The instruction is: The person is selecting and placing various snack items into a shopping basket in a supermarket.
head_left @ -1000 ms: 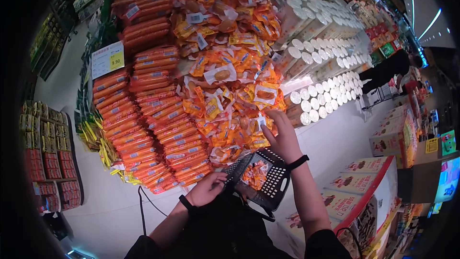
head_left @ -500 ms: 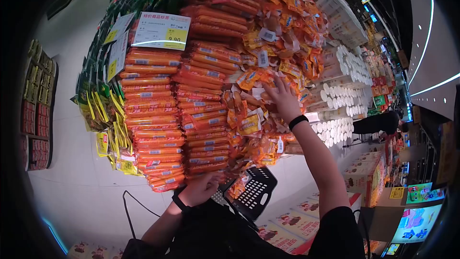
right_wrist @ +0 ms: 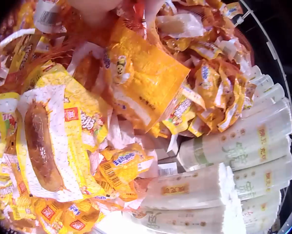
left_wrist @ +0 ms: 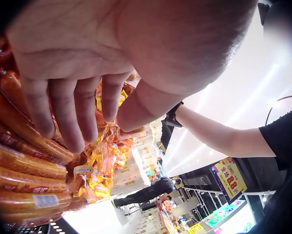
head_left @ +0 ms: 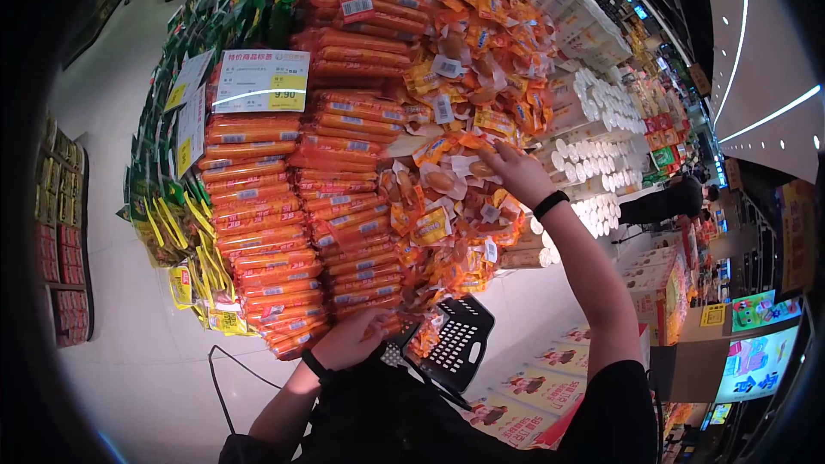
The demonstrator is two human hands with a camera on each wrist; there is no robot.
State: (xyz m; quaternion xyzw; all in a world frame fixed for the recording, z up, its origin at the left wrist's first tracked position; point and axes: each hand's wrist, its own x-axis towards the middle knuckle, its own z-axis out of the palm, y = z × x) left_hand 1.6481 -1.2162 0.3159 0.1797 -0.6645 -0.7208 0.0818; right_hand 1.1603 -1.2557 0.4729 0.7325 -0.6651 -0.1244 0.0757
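Over the pile of small orange snack packets [head_left: 455, 180] in mesh bags, my right hand [head_left: 520, 174] reaches down. Its fingertips, at the top edge of the right wrist view, pinch the gathered red-orange mesh above an orange packet [right_wrist: 143, 73]; the rest of the hand is out of that view. My left hand [head_left: 352, 339] hangs with loosely bent fingers [left_wrist: 63, 112], holding nothing, in front of the long orange sausage packs [head_left: 266, 245]. Just right of it, a black perforated basket [head_left: 461, 348] has some orange packets inside.
White cylindrical packs [head_left: 593, 167] are stacked right of the pile. A price sign [head_left: 258, 82] stands above the sausages, with green and yellow bags [head_left: 172, 232] to the left. Printed cartons [head_left: 550, 387] sit at lower right. A person in dark clothes [head_left: 675, 199] is farther off.
My right hand moved from the packets near the basket up the pile, and its spread fingers have drawn together. The view has turned; my left hand stays low by the basket.
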